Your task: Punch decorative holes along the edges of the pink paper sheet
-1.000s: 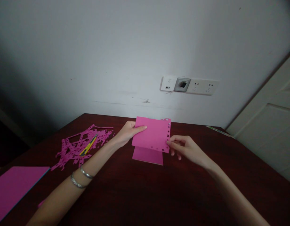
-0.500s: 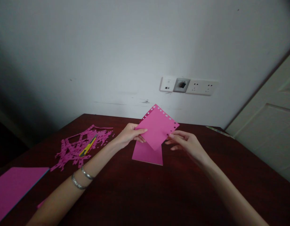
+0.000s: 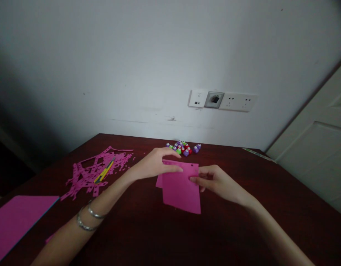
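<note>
Card [image 3: 181, 194] extends left from your right hand [image 3: 218, 181], which pinches its right edge; your left hand [image 3: 152, 163], digits apart, straddles its upper edge.

Two hands [image 3: 151, 165] [image 3: 219, 181] showing; at least two pink sheets [image 3: 181, 192], two silver bangles [image 3: 95, 214], one utility knife [image 3: 104, 171], over ten craft punches [image 3: 186, 152] appearing.

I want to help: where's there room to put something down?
Bare tabletop lies this side of the pink sheet in the right hand, and between that hand and the door. It's crowded at left, with pink scraps and yellow cutter, and beyond the sheet, with small colourful pieces.
</note>
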Motion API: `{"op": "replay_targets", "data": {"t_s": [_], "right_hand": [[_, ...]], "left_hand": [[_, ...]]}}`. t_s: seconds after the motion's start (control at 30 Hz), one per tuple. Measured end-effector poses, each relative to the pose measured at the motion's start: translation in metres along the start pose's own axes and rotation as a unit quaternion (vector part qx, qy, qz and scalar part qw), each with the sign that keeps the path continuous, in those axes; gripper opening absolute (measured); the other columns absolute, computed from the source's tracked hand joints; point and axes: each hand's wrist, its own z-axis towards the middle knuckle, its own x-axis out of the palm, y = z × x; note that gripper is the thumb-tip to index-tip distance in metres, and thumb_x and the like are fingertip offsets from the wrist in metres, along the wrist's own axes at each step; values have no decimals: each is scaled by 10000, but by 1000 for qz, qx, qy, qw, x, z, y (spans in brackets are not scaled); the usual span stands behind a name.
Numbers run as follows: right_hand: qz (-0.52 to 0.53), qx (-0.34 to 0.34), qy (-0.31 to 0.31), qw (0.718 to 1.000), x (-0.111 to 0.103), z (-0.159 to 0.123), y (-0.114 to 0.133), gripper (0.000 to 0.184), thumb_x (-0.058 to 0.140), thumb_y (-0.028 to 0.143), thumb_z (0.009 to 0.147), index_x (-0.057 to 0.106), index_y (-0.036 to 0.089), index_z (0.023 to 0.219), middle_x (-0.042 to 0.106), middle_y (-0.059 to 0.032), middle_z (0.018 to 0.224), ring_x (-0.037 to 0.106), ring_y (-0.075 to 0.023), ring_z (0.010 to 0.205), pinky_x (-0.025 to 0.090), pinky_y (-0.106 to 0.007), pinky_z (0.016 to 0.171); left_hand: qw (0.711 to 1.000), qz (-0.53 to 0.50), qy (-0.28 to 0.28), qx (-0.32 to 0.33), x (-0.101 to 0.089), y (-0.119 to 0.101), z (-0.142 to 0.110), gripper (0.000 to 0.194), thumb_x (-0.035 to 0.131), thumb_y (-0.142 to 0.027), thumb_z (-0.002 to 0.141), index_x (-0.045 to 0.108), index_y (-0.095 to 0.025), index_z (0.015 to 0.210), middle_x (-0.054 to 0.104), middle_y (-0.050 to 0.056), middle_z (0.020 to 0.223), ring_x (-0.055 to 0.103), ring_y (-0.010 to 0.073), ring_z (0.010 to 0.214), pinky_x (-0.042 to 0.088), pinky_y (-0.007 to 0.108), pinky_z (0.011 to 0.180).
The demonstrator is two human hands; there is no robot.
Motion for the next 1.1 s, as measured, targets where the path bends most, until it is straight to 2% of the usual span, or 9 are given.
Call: {"op": "replay_targets", "data": {"t_s": [0.07, 0.17, 0.37, 0.5, 0.67, 0.9, 1.1], "right_hand": [[-8, -4, -2, 1000, 3, -1, 2, 290, 548, 429, 812, 640, 157, 765, 588, 6, 679, 494, -95, 597, 425, -231, 564], [-4, -4, -10, 1000, 3, -3, 5, 275, 542, 405, 821, 633, 154, 758, 590, 3, 698, 489, -97, 610, 399, -228, 558], [22, 3, 20, 1000, 1, -8, 13, 259, 555, 393, 809, 653, 154, 794, 637, -18, 777, 545, -125, 670, 423, -246, 602], [53, 14, 43, 998, 3, -8, 14, 244, 591, 387, 780, 661, 161, 837, 642, -19, 793, 555, -123, 671, 429, -243, 598], [52, 22, 1, 998, 10, -2, 8, 241, 652, 401, 724, 646, 160, 721, 541, 36, 597, 435, -67, 513, 332, -200, 473], [69, 17, 39, 997, 15, -2, 10, 247, 658, 398, 710, 626, 156, 673, 465, 52, 560, 350, -57, 500, 279, -204, 468], [72, 24, 42, 996, 18, -2, 12, 231, 673, 373, 697, 629, 148, 667, 428, 62, 530, 302, -49, 478, 249, -205, 450]], "left_hand": [[997, -23, 74, -4, 9, -7, -1, 258, 587, -396, 761, 664, -155, 807, 640, 21, 780, 529, 124, 693, 389, 240, 647], [992, -63, 109, -26, 16, -8, -2, 340, 516, -414, 808, 626, -132, 653, 543, -14, 588, 431, 83, 551, 316, 220, 527], [974, -181, 108, -87, 16, -2, -1, 268, 595, -388, 752, 657, -130, 725, 556, -6, 619, 425, 70, 547, 310, 208, 510], [963, -215, 122, -109, 19, -4, -1, 241, 624, -377, 728, 662, -140, 709, 561, -8, 602, 424, 64, 533, 313, 207, 505], [962, -211, 146, -97, 22, -9, -3, 248, 611, -383, 742, 652, -144, 694, 551, -15, 596, 423, 64, 542, 316, 204, 509], [956, -168, 232, -55, 18, -15, -5, 278, 577, -411, 772, 611, -149, 684, 498, -35, 583, 396, 61, 535, 303, 201, 504], [963, -130, 233, -37, 19, -17, -5, 368, 509, -465, 809, 580, -140, 651, 418, -45, 541, 332, 61, 508, 260, 208, 474]]}}
